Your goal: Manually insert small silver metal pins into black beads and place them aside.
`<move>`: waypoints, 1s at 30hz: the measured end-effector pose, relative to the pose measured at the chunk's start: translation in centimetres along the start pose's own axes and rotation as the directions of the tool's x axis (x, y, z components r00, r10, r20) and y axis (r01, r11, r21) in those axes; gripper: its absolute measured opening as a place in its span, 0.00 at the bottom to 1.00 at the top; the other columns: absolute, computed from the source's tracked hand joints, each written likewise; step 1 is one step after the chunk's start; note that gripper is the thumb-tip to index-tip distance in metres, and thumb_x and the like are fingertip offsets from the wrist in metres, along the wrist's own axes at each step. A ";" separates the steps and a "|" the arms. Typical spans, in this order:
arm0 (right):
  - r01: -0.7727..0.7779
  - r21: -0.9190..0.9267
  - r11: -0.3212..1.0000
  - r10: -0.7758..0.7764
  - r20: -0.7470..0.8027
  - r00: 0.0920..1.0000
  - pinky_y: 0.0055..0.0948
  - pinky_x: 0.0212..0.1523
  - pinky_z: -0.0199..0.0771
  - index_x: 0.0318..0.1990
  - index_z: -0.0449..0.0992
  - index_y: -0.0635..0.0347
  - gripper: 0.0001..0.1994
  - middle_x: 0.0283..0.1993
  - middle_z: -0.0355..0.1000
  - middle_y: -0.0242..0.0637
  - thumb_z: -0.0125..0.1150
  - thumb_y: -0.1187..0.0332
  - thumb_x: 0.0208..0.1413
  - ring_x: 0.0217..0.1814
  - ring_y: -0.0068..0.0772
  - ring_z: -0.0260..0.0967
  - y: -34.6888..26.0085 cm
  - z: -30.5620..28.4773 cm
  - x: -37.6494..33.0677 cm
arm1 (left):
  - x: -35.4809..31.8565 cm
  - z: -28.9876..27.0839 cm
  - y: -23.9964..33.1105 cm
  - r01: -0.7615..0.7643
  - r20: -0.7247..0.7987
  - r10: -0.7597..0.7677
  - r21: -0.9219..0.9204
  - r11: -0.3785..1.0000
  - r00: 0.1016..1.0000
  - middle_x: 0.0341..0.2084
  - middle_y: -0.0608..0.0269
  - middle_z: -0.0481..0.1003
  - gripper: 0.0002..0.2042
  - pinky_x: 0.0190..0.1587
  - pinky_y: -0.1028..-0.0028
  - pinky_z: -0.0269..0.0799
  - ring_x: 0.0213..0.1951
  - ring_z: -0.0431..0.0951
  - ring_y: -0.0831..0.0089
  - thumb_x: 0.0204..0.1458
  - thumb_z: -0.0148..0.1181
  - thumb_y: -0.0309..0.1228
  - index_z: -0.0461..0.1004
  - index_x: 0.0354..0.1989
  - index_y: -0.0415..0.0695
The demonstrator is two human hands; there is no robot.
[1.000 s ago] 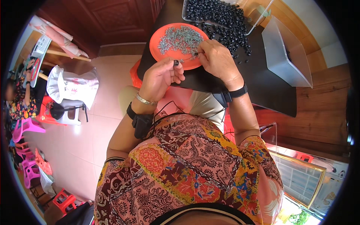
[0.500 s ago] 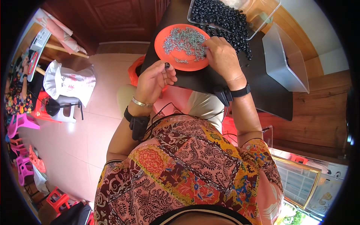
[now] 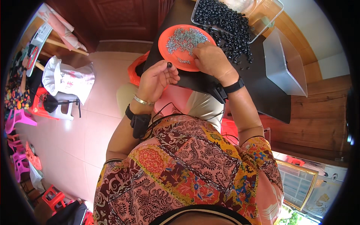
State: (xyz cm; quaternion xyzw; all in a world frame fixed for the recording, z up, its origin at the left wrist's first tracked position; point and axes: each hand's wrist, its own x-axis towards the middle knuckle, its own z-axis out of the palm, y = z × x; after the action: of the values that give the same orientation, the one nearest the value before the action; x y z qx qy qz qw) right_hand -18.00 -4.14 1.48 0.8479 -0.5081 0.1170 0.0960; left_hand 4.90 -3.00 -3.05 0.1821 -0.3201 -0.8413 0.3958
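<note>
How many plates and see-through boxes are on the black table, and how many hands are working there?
Orange plate: 1
Clear boxes, one with black beads, one empty: 2
Hands, left hand and right hand: 2
Total: 5

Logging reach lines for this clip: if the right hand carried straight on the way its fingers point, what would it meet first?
Probably the small grey metal parts heaped on the orange plate; the right hand already rests at its rim.
</note>
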 end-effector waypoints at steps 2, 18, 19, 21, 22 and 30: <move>-0.065 0.140 0.988 0.068 -0.017 0.998 0.37 0.38 0.73 0.28 0.76 0.59 0.04 0.30 0.73 0.39 0.60 0.72 0.43 0.36 0.44 0.71 -0.7 -0.7 0.3 | 0.0 -0.1 0.0 -0.003 -0.003 0.003 -0.004 1.000 1.000 0.31 0.60 0.74 0.10 0.39 0.72 0.71 0.34 0.76 0.68 0.59 0.44 0.34 0.69 0.35 0.41; -0.268 0.958 -0.097 0.340 0.285 0.896 0.21 0.42 0.71 0.41 0.77 0.63 0.08 0.34 0.75 0.32 0.61 0.70 0.56 0.36 0.19 0.71 -0.6 -2.5 -0.6 | 0.8 3.2 0.1 0.046 0.023 -0.049 0.124 0.991 0.999 0.31 0.62 0.74 0.11 0.36 0.76 0.69 0.32 0.76 0.71 0.59 0.45 0.37 0.70 0.36 0.42; -0.266 0.959 -0.098 0.343 0.283 0.895 0.21 0.42 0.71 0.41 0.77 0.63 0.08 0.34 0.75 0.32 0.61 0.70 0.56 0.36 0.19 0.71 -1.0 -2.7 -0.9 | 0.9 3.4 0.0 0.040 0.037 -0.045 0.127 0.991 0.998 0.31 0.62 0.74 0.12 0.36 0.76 0.68 0.32 0.76 0.72 0.59 0.45 0.37 0.70 0.36 0.42; -0.204 0.978 -0.028 0.314 0.203 0.928 0.22 0.45 0.70 0.41 0.76 0.63 0.07 0.36 0.76 0.32 0.59 0.72 0.56 0.37 0.21 0.72 -1.7 -3.1 -1.3 | 1.1 3.8 -0.1 0.039 0.050 -0.046 0.132 0.990 0.998 0.31 0.62 0.74 0.12 0.36 0.76 0.68 0.32 0.75 0.72 0.59 0.45 0.37 0.70 0.37 0.42; -0.203 0.979 -0.029 0.318 0.202 0.926 0.22 0.45 0.70 0.41 0.76 0.63 0.07 0.36 0.76 0.32 0.59 0.72 0.56 0.37 0.21 0.72 -2.2 -3.4 -1.5 | 1.2 3.9 -0.1 0.036 0.062 -0.045 0.134 0.990 0.997 0.31 0.62 0.74 0.12 0.36 0.77 0.68 0.32 0.75 0.72 0.59 0.45 0.37 0.70 0.37 0.42; -0.170 0.984 0.044 0.243 0.154 0.958 0.21 0.39 0.72 0.39 0.75 0.65 0.04 0.33 0.73 0.31 0.56 0.78 0.57 0.36 0.20 0.70 -3.7 -3.5 -2.7 | 1.3 3.9 -0.8 0.053 0.089 -0.065 0.122 0.991 0.994 0.31 0.62 0.73 0.12 0.36 0.76 0.68 0.32 0.75 0.72 0.59 0.45 0.37 0.70 0.39 0.41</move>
State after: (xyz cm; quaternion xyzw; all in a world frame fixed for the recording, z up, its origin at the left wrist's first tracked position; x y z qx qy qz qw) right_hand -16.33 0.84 3.90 0.6015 -0.4063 0.4647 -0.5071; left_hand 1.48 -2.06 -0.82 0.1758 -0.3824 -0.8394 0.3439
